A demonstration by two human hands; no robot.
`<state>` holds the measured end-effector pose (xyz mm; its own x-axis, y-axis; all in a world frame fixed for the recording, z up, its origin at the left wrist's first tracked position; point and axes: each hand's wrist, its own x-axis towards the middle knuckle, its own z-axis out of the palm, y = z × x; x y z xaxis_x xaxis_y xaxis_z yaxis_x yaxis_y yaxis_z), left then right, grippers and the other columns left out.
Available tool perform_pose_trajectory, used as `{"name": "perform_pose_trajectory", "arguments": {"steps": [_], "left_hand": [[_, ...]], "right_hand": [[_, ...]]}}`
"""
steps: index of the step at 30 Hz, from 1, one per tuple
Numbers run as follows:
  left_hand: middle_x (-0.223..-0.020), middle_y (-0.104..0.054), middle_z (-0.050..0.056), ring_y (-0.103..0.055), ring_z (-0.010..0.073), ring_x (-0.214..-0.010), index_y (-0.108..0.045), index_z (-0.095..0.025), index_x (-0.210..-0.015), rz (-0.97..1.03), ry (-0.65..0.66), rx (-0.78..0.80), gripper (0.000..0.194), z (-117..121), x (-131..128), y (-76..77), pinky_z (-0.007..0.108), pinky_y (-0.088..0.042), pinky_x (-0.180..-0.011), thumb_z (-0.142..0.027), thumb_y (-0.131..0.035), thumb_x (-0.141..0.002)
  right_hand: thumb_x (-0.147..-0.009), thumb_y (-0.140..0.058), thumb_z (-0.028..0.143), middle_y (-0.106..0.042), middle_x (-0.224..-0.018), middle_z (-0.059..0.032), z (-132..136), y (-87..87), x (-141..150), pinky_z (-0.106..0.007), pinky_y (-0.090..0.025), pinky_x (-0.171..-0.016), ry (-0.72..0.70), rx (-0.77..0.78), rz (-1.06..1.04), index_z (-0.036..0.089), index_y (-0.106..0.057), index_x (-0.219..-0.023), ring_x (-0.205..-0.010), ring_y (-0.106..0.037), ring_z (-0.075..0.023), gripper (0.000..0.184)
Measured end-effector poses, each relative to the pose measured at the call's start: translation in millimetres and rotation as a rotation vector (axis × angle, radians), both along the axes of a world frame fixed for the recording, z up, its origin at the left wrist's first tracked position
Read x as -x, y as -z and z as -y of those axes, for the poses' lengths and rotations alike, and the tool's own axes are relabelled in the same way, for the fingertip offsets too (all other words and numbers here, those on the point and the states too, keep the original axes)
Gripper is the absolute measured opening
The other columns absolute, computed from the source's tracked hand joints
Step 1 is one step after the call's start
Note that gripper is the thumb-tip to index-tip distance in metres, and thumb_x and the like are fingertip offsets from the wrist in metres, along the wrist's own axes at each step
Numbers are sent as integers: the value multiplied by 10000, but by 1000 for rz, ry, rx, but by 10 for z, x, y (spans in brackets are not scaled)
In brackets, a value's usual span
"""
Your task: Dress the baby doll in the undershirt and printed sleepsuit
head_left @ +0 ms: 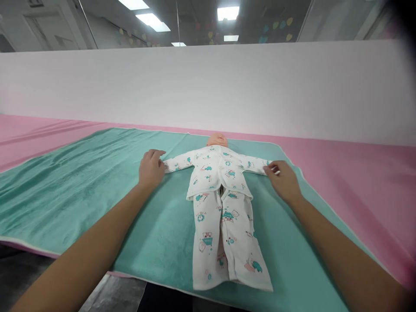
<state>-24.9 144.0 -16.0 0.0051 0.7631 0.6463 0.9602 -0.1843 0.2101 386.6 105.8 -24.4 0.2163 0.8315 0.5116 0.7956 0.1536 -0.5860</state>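
Observation:
A baby doll lies on its back on a teal blanket, dressed in a white printed sleepsuit with arms spread wide. My left hand rests at the end of the doll's one sleeve, fingers curled onto the cuff. At the end of the other sleeve my right hand pinches the cuff between its fingers. The suit's legs stretch toward me, reaching the blanket's near edge.
The blanket lies over a pink sheet covering the table. A white partition wall runs along the far side. A dark floor shows below the near table edge at left.

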Motion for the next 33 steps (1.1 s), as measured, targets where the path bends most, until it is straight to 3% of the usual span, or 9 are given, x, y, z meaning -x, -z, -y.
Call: {"name": "perform_pose_trajectory", "arguments": {"steps": [5,9,15,18,21,25,27,29,33], "left_hand": [[-1035,-580,55,-500,201,-1011,-563,-210,-998,-25,289,98,267,115,-288,-25,317,-392,-876,-220,-331,-868],[-958,-587,35,-530,168,-907,-549,-226,-950,78,453,204,218,263,-525,-35,298,-417,-805,-285,-351,-878],[-791,-531,5,-485,129,-698,-504,-202,-857,161,637,268,150,746,-838,-75,267,-408,-652,-314,-404,-863],[-776,-520,-5,-478,120,-673,-489,-213,-807,178,679,332,124,1198,-883,-103,257,-402,-621,-295,-418,-867],[-890,-541,13,-516,140,-802,-502,-238,-871,179,738,387,65,1726,-880,-85,271,-436,-707,-294,-477,-850],[-1095,-492,54,-500,198,-972,-471,-279,-1084,78,709,398,373,2231,-923,18,320,-450,-815,-355,-623,-752],[-1064,-484,56,-509,204,-916,-463,-283,-1109,-20,644,387,358,2328,-972,77,337,-457,-769,-302,-591,-775],[-1007,-471,51,-511,186,-835,-467,-273,-1093,-59,591,376,294,2352,-1021,126,327,-455,-708,-203,-507,-810],[-948,-423,45,-476,169,-802,-482,-241,-1026,-44,571,314,279,2367,-1075,161,297,-437,-669,-94,-443,-793]], "right_hand": [[-837,-460,392,-547,-769,-14,393,-220,761,-290,-390,-648,-494,18,-23,217,-528,-792,-704,-485,-144,193],[-824,-489,376,-501,-692,-4,556,-289,979,-271,-343,-578,-669,59,142,212,-493,-704,-638,-432,-133,204],[-816,-503,347,-470,-661,24,754,-268,954,-252,-311,-548,-665,140,152,214,-460,-733,-585,-393,-113,162],[-810,-528,387,-469,-683,27,1039,-216,909,-249,-327,-559,-720,224,75,212,-436,-734,-602,-397,-112,212],[-783,-566,435,-492,-782,9,1431,-139,795,-254,-366,-595,-806,313,2,213,-452,-765,-665,-425,-123,250],[-623,-721,463,-524,-949,-4,1879,-25,687,-284,-420,-687,-785,397,-20,252,-481,-934,-799,-483,-166,446],[-664,-694,446,-536,-960,-6,1994,26,721,-303,-427,-710,-698,381,-8,264,-471,-972,-830,-500,-181,421],[-781,-579,401,-550,-932,-11,2044,71,798,-316,-424,-700,-616,333,6,265,-468,-977,-811,-512,-184,263],[-831,-495,270,-561,-933,-25,2096,127,924,-310,-415,-670,-581,218,17,266,-471,-1008,-799,-519,-189,178]]}}
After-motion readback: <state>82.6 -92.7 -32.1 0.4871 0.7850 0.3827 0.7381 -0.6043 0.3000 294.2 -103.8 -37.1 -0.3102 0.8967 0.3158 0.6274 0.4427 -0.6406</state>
